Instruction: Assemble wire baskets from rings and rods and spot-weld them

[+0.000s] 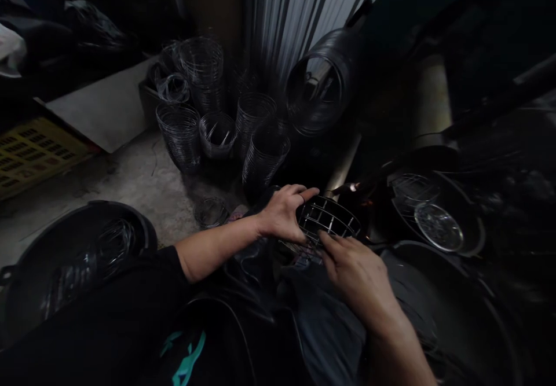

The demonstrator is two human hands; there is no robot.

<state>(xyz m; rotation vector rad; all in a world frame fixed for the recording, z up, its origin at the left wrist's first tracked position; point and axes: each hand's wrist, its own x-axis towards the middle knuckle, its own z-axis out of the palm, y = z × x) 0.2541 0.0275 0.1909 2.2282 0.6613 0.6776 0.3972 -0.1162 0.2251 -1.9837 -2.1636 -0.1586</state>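
A small round wire basket [332,218] with a grid of metal wires sits in front of me, above my lap. My left hand [284,209] grips its left side, thumb at the near edge and fingers over the far rim. At the near right rim is my right hand [358,261], its fingers bent against the wires; the fingertips are partly hidden. Just beyond the basket a thin rod or torch tip [350,188] points in from the right, with a small glow near it.
Stacks of wire rings [180,134] stand on the concrete floor ahead. A large wire coil [317,94] leans near corrugated sheeting. Dark basins lie at left [87,218] and right [452,293]; a pan [438,227] with a shiny round piece is at right. A yellow crate [39,151] is far left.
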